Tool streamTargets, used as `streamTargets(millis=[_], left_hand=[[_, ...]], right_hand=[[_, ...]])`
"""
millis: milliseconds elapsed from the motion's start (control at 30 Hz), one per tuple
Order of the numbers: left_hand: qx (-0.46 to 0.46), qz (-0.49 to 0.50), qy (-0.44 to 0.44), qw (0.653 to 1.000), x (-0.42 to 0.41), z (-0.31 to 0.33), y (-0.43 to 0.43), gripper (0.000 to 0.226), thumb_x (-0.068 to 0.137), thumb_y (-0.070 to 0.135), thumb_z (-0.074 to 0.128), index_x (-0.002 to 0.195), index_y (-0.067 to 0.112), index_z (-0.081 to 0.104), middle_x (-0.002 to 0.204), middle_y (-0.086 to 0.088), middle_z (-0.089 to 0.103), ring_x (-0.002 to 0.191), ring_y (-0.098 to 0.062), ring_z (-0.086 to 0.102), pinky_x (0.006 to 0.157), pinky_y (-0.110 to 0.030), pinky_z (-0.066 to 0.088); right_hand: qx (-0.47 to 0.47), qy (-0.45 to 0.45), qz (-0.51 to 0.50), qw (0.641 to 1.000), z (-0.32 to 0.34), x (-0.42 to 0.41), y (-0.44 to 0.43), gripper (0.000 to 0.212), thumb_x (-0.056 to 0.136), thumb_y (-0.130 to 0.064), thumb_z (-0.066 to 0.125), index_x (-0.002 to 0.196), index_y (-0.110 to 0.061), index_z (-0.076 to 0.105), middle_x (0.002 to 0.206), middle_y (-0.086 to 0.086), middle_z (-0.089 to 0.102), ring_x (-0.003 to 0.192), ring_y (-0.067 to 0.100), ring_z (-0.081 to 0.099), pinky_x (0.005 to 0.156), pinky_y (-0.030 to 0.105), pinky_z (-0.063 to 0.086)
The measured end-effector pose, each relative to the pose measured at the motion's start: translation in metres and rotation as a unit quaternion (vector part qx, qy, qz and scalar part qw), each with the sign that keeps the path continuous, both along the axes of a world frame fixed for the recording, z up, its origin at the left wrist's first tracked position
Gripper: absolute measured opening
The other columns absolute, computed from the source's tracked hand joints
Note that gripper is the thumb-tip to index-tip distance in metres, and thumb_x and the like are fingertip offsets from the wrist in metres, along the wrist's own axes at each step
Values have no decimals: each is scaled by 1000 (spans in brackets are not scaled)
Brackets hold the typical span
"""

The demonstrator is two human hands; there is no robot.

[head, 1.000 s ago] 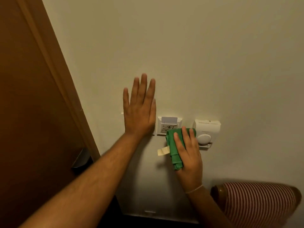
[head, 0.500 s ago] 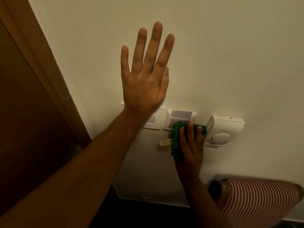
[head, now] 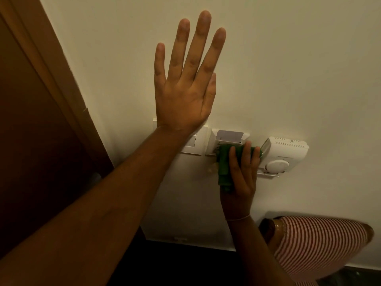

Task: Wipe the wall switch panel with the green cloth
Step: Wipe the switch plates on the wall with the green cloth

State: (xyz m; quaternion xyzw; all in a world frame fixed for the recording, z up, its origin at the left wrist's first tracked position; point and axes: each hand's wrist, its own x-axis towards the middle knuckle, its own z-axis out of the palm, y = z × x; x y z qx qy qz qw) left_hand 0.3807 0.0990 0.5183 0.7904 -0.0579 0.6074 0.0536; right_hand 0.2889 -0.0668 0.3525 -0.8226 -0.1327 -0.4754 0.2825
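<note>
- I count two hands: my left hand is spread flat with fingers splayed upward against the wall, holding nothing.
- My right hand presses the one green cloth against the wall, fingers laid over it and close together; the cloth bunches to the left of those fingers and hangs down past the palm.
- I count three white fixtures in a row: one switch plate just below my left wrist and partly hidden by it, one card holder directly above my right fingertips, and one thermostat just right of that hand.
- The card holder contains one pale card, standing upright in its slot; the cloth touches the holder's lower part.
- One brown door stands left of my left forearm.
- One red-and-white striped cushion lies below and right of my right wrist.
</note>
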Motion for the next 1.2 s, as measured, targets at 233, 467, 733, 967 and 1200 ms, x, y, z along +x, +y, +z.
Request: streamTargets(millis=[233,467,733,967,1200], left_hand=[[-6,1,-11,1000,3,1,0,57,121,35,45,174,23,30,178,-11,39,165,-33,27,134,-63,21],[0,1,-3,1000,0,0,-1,58,121,35,43,175,22,28,179,-11,36,166,-34,26,135,-63,21],[-1,-5,-1,1000,0,0,1,57,122,35,41,176,22,29,179,-13,37,167,-35,27,135,-64,22],[-1,-12,-4,1000,4,-2,1,55,123,36,35,176,21,30,179,-12,34,167,-36,28,135,-65,22],[-7,-7,-21,1000,7,-4,2,59,123,37,39,178,22,28,179,-10,33,167,-35,29,136,-62,18]], right_hand=[[-6,14,-20,1000,-4,-1,3,48,117,-30,48,157,-7,34,179,-3,5,166,30,7,134,58,17],[39,-3,-11,999,11,6,3,44,117,-28,50,154,-4,47,177,6,16,165,39,14,133,63,21],[-20,25,-109,993,-3,-7,3,43,116,-38,46,152,-14,50,174,12,17,167,32,6,133,60,19],[12,-3,-65,998,8,4,43,50,115,-42,51,155,-13,46,179,-1,6,167,29,2,136,52,11],[32,-14,-100,994,9,3,27,47,115,-40,51,153,-13,47,179,-5,4,167,27,4,136,52,14]])
